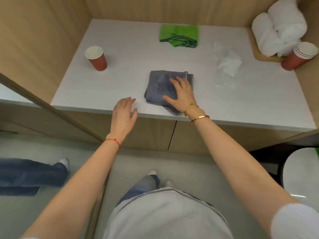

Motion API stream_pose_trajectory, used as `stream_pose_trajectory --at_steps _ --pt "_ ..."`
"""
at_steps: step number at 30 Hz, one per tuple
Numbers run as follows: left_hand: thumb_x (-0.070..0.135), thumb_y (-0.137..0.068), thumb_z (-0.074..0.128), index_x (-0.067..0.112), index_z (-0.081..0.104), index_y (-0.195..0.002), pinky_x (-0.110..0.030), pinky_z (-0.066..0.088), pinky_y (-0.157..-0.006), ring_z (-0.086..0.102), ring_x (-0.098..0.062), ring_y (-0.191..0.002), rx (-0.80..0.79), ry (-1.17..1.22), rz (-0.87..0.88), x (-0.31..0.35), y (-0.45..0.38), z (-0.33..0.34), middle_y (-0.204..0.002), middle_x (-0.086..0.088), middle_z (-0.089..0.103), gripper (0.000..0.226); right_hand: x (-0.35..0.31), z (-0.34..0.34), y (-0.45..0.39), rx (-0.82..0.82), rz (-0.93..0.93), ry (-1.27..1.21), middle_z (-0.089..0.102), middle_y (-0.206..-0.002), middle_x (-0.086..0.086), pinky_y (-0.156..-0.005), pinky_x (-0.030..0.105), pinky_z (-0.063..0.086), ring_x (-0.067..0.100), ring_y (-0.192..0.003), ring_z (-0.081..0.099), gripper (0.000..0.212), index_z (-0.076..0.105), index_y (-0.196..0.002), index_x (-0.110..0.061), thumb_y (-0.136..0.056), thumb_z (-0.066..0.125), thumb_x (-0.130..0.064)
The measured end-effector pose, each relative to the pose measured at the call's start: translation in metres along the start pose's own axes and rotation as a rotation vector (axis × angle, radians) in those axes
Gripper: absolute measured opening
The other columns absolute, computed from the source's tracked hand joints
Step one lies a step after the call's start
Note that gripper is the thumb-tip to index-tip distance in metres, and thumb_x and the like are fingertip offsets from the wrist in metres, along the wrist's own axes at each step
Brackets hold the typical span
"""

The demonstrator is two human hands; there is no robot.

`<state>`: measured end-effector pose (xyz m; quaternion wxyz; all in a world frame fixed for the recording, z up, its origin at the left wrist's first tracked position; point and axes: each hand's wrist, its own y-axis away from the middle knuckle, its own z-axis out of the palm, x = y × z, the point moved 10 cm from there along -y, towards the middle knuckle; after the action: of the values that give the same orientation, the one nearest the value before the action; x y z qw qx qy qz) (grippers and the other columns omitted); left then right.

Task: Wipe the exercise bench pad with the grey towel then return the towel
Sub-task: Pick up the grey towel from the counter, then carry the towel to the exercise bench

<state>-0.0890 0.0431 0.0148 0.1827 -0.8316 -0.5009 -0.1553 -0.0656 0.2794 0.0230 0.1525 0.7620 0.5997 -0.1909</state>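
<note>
The folded grey towel [159,87] lies on the white counter [120,78] near its front edge. My right hand [181,94] rests flat on the towel's right half, fingers spread, not gripping it. One corner of the towel hangs over the counter edge under my wrist. My left hand [123,112] hovers open at the counter's front edge, just left of the towel, holding nothing. No exercise bench is in view.
A red paper cup [96,58] stands at the left. A green cloth [179,35] lies at the back, crumpled clear plastic [226,66] to the right. White rolled towels [279,26] and stacked red cups [300,56] fill the right corner. Wooden walls enclose the counter; a mirror is on the left.
</note>
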Motion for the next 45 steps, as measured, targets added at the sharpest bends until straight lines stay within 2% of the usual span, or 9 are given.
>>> stream_pose_trajectory --at_steps 3,7,13,17,24,29,34,39,45 --pt "0.024 -0.098 0.049 0.010 0.051 -0.139 -0.043 0.031 -0.116 0.041 -0.031 -0.138 -0.084 -0.034 0.023 -0.010 -0.010 0.013 -0.146 -0.012 0.048 0.043 0.007 0.025 -0.006 -0.049 0.081 0.117 0.021 -0.158 0.010 -0.119 0.044 0.014 0.033 -0.144 0.016 0.086 0.024 -0.150 -0.020 -0.083 0.054 -0.064" --pt "0.024 -0.098 0.050 0.012 0.050 -0.140 -0.045 0.031 -0.114 0.037 -0.032 -0.140 -0.169 -0.063 0.069 -0.015 -0.012 0.023 -0.150 -0.010 0.043 0.044 0.009 0.030 0.010 0.117 0.104 0.238 0.040 -0.147 0.009 -0.111 0.042 0.029 0.032 -0.131 0.037 0.082 0.034 -0.147 -0.017 -0.083 0.049 -0.067" --pt "0.019 -0.095 0.053 0.011 0.060 -0.128 -0.045 0.043 -0.104 0.050 -0.027 -0.126 -0.140 0.043 0.206 -0.004 -0.011 0.015 -0.135 -0.008 0.058 0.035 -0.007 0.018 0.049 0.353 0.173 0.311 0.064 -0.096 0.013 -0.069 0.034 0.046 0.032 -0.083 0.059 0.045 0.062 -0.114 -0.006 -0.082 0.070 -0.036" --pt "0.015 -0.095 0.051 0.012 0.061 -0.122 -0.032 0.047 -0.094 0.054 -0.019 -0.112 -0.160 0.190 0.329 0.026 0.001 0.008 -0.120 -0.003 0.062 0.028 -0.006 0.010 0.105 0.448 0.275 0.174 0.063 -0.088 0.009 -0.064 0.031 0.045 0.026 -0.080 0.059 0.030 0.063 -0.103 -0.010 -0.082 0.070 -0.031" --pt "0.022 -0.097 0.049 0.018 0.065 -0.111 -0.025 0.046 -0.083 0.059 -0.010 -0.099 -0.509 0.222 0.568 0.064 0.057 0.060 -0.106 0.005 0.066 0.021 0.035 0.036 0.293 0.622 0.729 -0.210 0.064 -0.105 -0.002 -0.077 0.028 0.046 0.016 -0.096 0.057 0.037 0.055 -0.120 -0.022 -0.088 0.060 -0.039" --pt "0.018 -0.094 0.055 0.009 0.071 -0.108 -0.017 0.038 -0.084 0.065 -0.021 -0.104 -0.933 0.082 0.365 0.039 0.118 0.147 -0.110 -0.007 0.072 0.022 0.044 0.145 0.469 0.507 1.272 -0.424 0.067 -0.110 0.009 -0.079 0.037 0.053 0.029 -0.096 0.063 0.045 0.052 -0.125 -0.021 -0.087 0.062 -0.043" --pt "0.018 -0.095 0.054 0.004 0.071 -0.110 -0.026 0.041 -0.091 0.063 -0.029 -0.110 -1.129 -0.139 0.423 0.022 0.205 0.183 -0.113 -0.014 0.071 0.026 -0.039 0.275 0.648 0.471 1.773 -0.700 0.065 -0.116 0.021 -0.084 0.040 0.049 0.038 -0.103 0.061 0.049 0.051 -0.127 -0.011 -0.086 0.065 -0.035" --pt "0.018 -0.094 0.052 0.004 0.072 -0.104 -0.024 0.037 -0.078 0.064 -0.031 -0.104 -1.217 -0.206 0.504 0.026 0.302 0.183 -0.103 -0.016 0.072 0.027 -0.201 0.380 0.770 0.704 2.197 -1.030 0.060 -0.122 0.024 -0.091 0.042 0.043 0.042 -0.112 0.056 0.048 0.049 -0.128 -0.001 -0.090 0.062 -0.028" --pt "0.019 -0.093 0.053 0.011 0.069 -0.086 -0.038 0.051 -0.094 0.067 -0.032 -0.099 -1.356 -0.305 0.546 0.021 0.406 0.193 -0.095 -0.014 0.072 0.019 -0.359 0.467 0.826 0.990 2.445 -1.374 0.055 -0.128 0.024 -0.097 0.046 0.041 0.040 -0.116 0.052 0.044 0.048 -0.128 0.002 -0.092 0.058 -0.023"
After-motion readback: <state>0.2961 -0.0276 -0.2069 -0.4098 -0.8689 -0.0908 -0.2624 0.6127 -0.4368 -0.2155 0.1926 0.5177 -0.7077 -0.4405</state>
